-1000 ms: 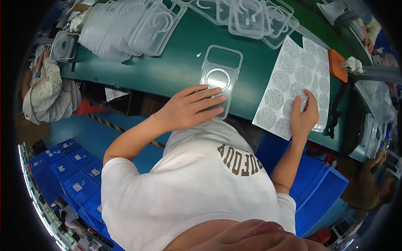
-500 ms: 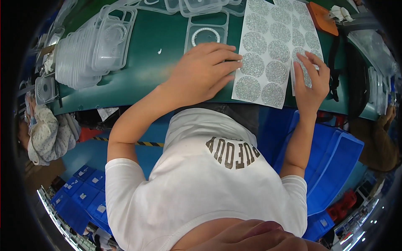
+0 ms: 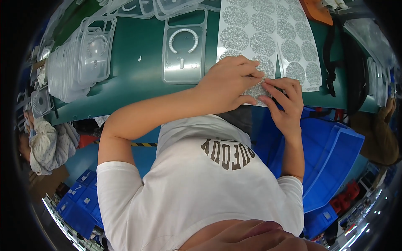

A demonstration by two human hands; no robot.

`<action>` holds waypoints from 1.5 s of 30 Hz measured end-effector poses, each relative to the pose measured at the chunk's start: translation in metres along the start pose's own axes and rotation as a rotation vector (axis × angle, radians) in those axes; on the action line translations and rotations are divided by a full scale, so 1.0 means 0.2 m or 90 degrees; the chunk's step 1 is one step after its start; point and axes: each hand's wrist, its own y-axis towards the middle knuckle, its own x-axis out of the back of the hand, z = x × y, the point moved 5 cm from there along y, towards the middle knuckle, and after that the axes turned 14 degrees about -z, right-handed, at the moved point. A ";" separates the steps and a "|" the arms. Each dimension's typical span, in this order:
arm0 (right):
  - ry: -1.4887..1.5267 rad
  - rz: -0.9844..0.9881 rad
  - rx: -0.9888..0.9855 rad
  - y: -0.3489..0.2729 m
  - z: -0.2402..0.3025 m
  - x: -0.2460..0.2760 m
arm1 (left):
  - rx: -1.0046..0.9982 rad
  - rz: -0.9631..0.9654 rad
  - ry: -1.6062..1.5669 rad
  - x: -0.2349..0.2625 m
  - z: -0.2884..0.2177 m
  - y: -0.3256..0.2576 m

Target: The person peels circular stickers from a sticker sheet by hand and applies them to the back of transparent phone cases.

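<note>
My left hand lies over the near end of a white sheet of round, silvery glitter stickers. Its fingers are bent loosely, with the thumb apart from them, and they hide part of the lowest sticker rows. From the right, my right hand reaches the same end of the sheet, index finger and thumb spread over a sticker edge. The fingertips of both hands almost meet there. A clear phone case with a white ring and short bar lies flat just left of the sheet.
A leaning row of clear phone cases stands at the left, with more cases at the far edge. A second sticker sheet lies to the right, near an orange object and a black strap. Blue bins stand below the table.
Both hands have come together over the near end of the left sheet; my right hand moved left off the right sheet. The phone case is now uncovered.
</note>
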 end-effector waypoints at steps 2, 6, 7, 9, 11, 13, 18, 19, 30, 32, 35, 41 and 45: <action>0.006 0.003 -0.009 0.00 0.00 -0.01 | -0.007 -0.013 0.007 0.01 0.00 -0.01; -0.001 -0.005 0.015 0.01 0.00 -0.03 | 0.000 -0.015 0.007 0.02 -0.01 -0.01; -0.004 -0.010 0.031 0.02 0.01 -0.03 | 0.002 -0.031 0.008 0.02 0.00 -0.01; 0.011 -0.028 0.016 0.01 -0.01 -0.03 | 0.003 -0.046 0.010 0.02 0.01 0.00; 0.030 -0.043 -0.001 0.00 -0.02 -0.04 | -0.003 -0.082 -0.058 0.04 0.03 0.00; 0.026 -0.056 -0.015 0.00 -0.03 -0.04 | -0.008 -0.087 -0.071 0.05 0.04 0.01; 0.048 -0.029 -0.035 0.03 -0.01 -0.03 | -0.025 -0.107 -0.090 0.06 0.03 0.01; 0.062 -0.022 -0.038 0.04 0.00 -0.03 | -0.029 -0.106 -0.088 0.06 0.03 0.01; 0.040 -0.034 0.053 0.07 0.08 -0.04 | -0.067 -0.130 -0.065 0.05 0.03 -0.01; 0.005 -0.041 0.083 0.06 0.10 -0.02 | -0.075 -0.130 -0.040 0.04 0.02 -0.01; -0.103 -0.076 0.212 0.04 0.16 -0.01 | -0.096 -0.142 -0.023 0.03 0.03 -0.02; -0.141 -0.122 0.196 0.04 0.18 0.01 | -0.109 -0.134 -0.017 0.03 0.04 -0.02; -0.131 -0.081 0.207 0.05 0.16 -0.01 | -0.123 -0.129 0.000 0.03 0.03 -0.02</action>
